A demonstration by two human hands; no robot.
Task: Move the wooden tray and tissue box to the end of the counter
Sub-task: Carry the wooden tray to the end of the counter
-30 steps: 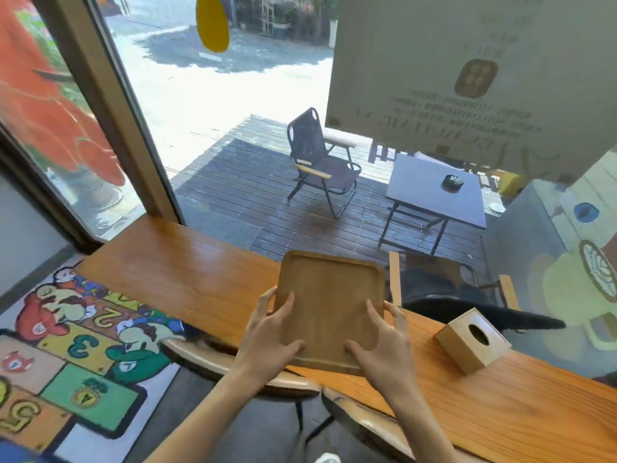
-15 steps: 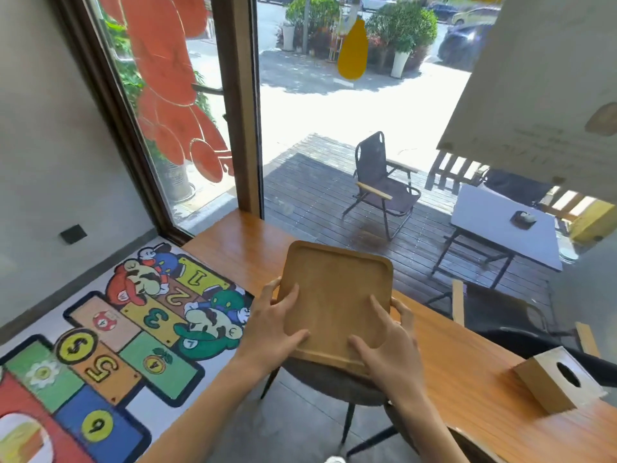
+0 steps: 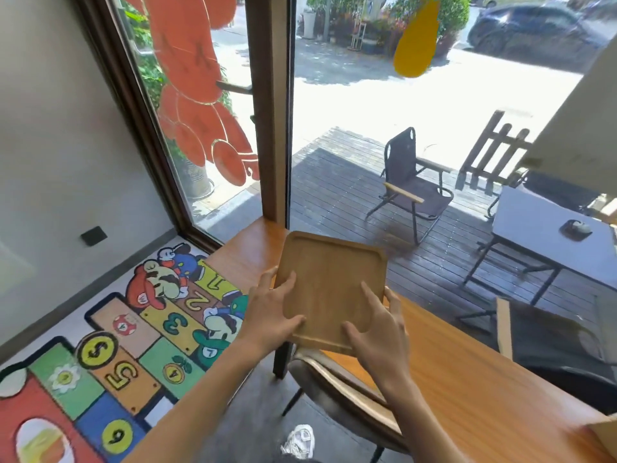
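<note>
A square wooden tray (image 3: 330, 282) with a raised rim is held just above the orange wooden counter (image 3: 467, 379), tilted slightly toward me. My left hand (image 3: 272, 310) grips its left near edge, thumb on the tray's inner face. On the right near corner my right hand (image 3: 377, 335) holds it the same way. The counter's left end (image 3: 247, 245) lies just beyond the tray, against the window post. Only a corner of the wooden tissue box (image 3: 606, 432) shows at the bottom right edge.
A padded chair (image 3: 337, 392) is tucked under the counter below the tray. A colourful hopscotch mat (image 3: 110, 349) covers the floor on the left. The dark window post (image 3: 272, 105) rises at the counter's end; outside stand a folding chair (image 3: 412, 188) and a table (image 3: 547, 235).
Both hands have carried the tray leftward along the counter toward its end. The tissue box has slid out to the bottom right edge of view.
</note>
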